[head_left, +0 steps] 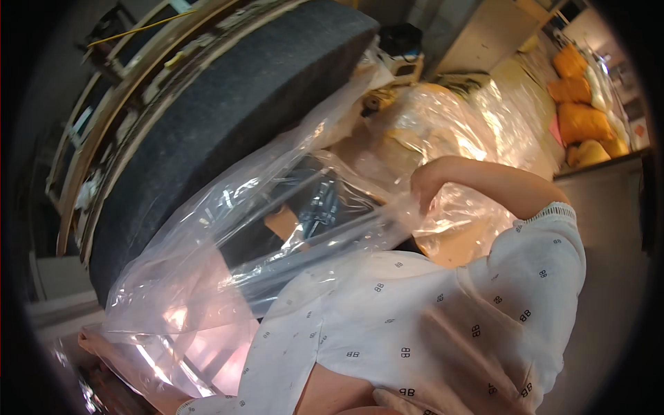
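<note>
A large clear plastic sheet (187,277) stretches across in front of my body, wrinkled and shiny. My right hand (430,183) is closed on a gathered part of it, right of centre. At the lower left, my left hand (93,340) grips the other side of the sheet, its fingers curled and partly hidden. Just beyond the plastic stands a big curved piece of furniture covered in dark grey fabric (235,90), its far side showing bare wooden framing (124,97). The plastic's far edge lies against the grey fabric.
Behind my right arm is a bulky heap wrapped in clear plastic (456,131), with yellowish material inside. Orange bundles (584,104) are piled at the far right. A black bag-like object (401,39) sits at the back, near a tan panel (491,34).
</note>
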The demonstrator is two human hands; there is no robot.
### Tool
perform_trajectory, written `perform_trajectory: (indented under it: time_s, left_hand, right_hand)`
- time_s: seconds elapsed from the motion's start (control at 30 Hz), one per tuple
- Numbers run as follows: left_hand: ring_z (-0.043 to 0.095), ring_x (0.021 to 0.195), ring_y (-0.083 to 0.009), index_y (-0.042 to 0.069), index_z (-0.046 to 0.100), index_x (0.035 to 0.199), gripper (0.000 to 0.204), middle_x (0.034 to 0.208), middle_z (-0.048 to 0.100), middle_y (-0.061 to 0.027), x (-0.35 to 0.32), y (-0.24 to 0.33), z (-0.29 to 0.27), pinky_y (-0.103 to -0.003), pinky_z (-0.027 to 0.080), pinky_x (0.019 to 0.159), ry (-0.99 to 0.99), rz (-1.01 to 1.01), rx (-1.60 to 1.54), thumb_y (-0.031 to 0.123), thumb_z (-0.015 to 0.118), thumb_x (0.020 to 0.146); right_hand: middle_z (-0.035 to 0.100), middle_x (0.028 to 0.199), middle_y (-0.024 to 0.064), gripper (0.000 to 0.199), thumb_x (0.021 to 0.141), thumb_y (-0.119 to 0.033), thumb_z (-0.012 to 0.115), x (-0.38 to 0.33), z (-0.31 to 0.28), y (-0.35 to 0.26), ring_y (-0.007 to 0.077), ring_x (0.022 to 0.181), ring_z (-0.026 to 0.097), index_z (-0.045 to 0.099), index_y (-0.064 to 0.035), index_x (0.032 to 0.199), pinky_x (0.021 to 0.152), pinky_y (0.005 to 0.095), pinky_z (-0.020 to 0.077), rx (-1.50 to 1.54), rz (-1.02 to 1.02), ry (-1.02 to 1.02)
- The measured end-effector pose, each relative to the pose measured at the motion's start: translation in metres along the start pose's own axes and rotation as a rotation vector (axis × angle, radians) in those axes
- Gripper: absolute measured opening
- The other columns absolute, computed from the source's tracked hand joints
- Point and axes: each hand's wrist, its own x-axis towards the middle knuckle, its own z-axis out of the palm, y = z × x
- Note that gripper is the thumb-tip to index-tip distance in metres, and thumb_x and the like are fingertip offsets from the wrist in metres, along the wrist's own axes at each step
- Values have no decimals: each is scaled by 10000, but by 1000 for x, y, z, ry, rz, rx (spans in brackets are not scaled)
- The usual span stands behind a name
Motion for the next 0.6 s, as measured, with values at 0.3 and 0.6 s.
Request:
perform_trajectory:
  time_s: [0.3, 0.6]
  left_hand:
    - [560, 876, -332, 2, 565, 974, 330, 942, 584, -181, -25, -6, 160, -384, 431, 766, -204, 321, 142, 307, 485, 877]
    - [552, 897, -339, -9, 556, 989, 362, 965, 574, -195, -55, 165, 262, -387, 423, 782, -288, 376, -99, 325, 470, 879]
  right_hand:
    - [639, 890, 42, 227, 654, -251, 654, -153, 200, 177, 225, 944, 573, 682, -135, 847, 847, 413, 376, -61, 1277, 10]
    - [542, 1143, 181, 490, 855, -167, 476, -340, -141, 230, 199, 948, 579, 345, -15, 1302, 817, 299, 480, 379, 131, 2347]
